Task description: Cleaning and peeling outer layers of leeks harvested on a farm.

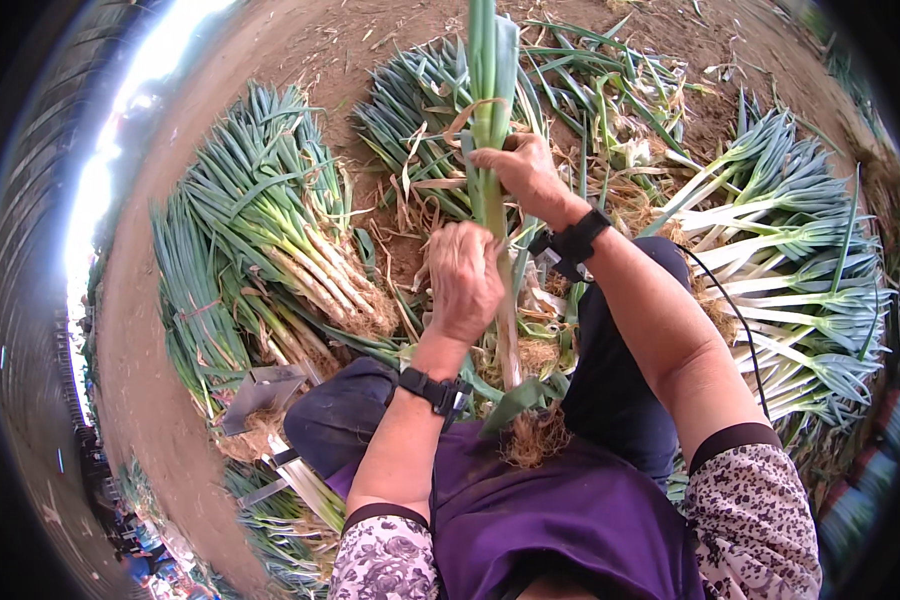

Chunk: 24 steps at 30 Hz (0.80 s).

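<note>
A long green onion [492,110] stands nearly upright in front of me, green leaves at the top and a pale stalk running down toward my lap. My right hand [530,178] is closed around its upper part. Lower down, my left hand [463,280] is curled into a fist against the stalk's left side; what its fingers pinch is hidden. A tuft of brown roots [535,438] lies on my purple apron [580,510] beside a torn green leaf [513,402]. Whether those roots belong to the held onion, I cannot tell.
Untrimmed green onions [300,235] with soil-covered roots are piled at left. Cleaned white-stalked onions [795,260] fan out at right. More leaves [415,125] and dry peelings [630,130] lie ahead on brown soil [310,45]. A metal piece [260,395] stands by my left knee.
</note>
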Motion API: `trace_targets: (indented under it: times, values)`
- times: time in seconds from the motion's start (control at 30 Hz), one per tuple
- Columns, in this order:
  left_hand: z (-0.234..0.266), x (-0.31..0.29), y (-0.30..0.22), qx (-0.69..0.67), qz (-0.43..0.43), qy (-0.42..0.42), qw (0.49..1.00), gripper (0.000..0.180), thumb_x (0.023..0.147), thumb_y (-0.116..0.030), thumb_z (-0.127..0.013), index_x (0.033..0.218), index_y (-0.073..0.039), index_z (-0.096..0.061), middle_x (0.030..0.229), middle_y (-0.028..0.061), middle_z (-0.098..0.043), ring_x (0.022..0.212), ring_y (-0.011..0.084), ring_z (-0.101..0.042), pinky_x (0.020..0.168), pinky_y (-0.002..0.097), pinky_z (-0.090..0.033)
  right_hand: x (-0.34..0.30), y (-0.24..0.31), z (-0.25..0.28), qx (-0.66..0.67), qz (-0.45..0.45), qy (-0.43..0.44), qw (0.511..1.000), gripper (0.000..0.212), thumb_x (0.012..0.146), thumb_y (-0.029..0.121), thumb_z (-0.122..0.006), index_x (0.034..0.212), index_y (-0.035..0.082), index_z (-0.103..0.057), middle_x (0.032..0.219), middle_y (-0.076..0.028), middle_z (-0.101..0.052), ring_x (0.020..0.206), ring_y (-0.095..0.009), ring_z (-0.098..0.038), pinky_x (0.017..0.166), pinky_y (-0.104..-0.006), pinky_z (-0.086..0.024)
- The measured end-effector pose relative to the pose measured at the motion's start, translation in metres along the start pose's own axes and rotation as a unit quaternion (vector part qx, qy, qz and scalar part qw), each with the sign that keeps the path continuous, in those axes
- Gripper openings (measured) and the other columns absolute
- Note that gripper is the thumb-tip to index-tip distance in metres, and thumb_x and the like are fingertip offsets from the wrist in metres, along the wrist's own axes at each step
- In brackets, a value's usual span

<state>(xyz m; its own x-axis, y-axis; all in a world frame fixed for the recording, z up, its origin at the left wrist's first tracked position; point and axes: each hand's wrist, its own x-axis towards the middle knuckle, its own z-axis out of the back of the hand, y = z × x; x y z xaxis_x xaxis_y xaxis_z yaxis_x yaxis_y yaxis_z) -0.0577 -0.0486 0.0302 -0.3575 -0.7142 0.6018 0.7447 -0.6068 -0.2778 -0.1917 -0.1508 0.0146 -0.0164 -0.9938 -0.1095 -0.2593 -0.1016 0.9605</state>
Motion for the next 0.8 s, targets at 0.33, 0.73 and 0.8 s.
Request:
trace_targets:
  times: [0.33,0.73,0.8]
  values:
    - [0.043,-0.098,0.037,-0.259,0.320,0.176,0.894,0.022,0.081,-0.015,-0.067,0.087,0.005,-0.060,0.078,0.0110,-0.065,0.063,0.0192,-0.060,0.061,0.0272,-0.048,0.012,-0.021,0.005,0.067,-0.082,0.148,0.983,0.033,0.083,0.011,-0.065,0.109,-0.005,-0.051,0.089,-0.012,-0.065,0.074,-0.023,-0.067,0.064,-0.0333,-0.057]
    - [0.045,0.010,0.045,-0.499,0.391,0.080,0.769,0.017,0.079,-0.012,-0.070,0.077,0.004,-0.065,0.067,0.0071,-0.064,0.055,0.0102,-0.058,0.053,0.0224,-0.048,0.011,-0.043,-0.010,-0.003,0.058,0.269,0.961,0.033,0.085,0.016,-0.063,0.105,-0.009,-0.052,0.086,-0.010,-0.063,0.076,-0.021,-0.067,0.069,-0.0314,-0.056]
    - [0.049,0.012,0.041,-0.451,0.464,0.107,0.755,0.014,0.080,-0.009,-0.067,0.077,0.004,-0.064,0.069,0.0085,-0.064,0.056,0.0120,-0.059,0.055,0.0239,-0.051,0.008,-0.035,-0.008,0.025,0.024,0.279,0.960,0.033,0.086,0.016,-0.063,0.106,-0.008,-0.052,0.087,-0.010,-0.063,0.078,-0.024,-0.067,0.071,-0.0325,-0.056]
